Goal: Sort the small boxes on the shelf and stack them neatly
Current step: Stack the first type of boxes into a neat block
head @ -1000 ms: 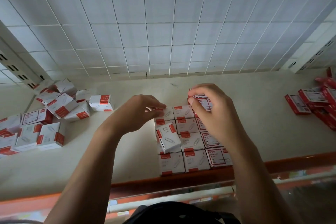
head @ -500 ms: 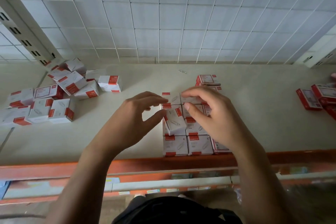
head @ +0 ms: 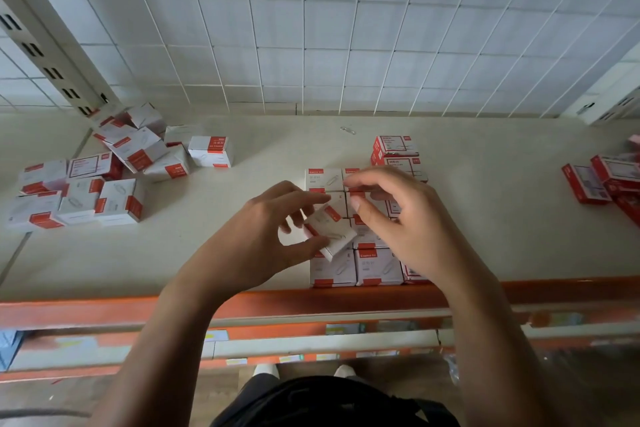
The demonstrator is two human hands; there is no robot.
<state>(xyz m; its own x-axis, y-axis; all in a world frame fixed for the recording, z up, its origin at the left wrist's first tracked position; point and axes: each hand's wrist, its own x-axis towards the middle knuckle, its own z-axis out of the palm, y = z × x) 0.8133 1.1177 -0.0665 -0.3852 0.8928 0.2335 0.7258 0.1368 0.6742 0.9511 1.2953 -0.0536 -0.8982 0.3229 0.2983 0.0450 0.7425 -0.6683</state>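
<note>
Head view: one small white box (head: 332, 232) lies tilted atop the neat block (head: 379, 267) at the shelf's (head: 138, 253) front edge, pinched between thumb and fingers of my left grip (head: 266, 229). I judge this the placing step; next it needs squaring flat into its row. My right grip (head: 398, 229) hovers at three o'clock, fingers loosely curled, holding nothing. Loose boxes (head: 104, 180) lie at nine o'clock.

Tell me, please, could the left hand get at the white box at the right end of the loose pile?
Probably yes: only bare shelf lies between the left hand and that white box. The hand holds a tilted box, so it should set that down first.
</note>
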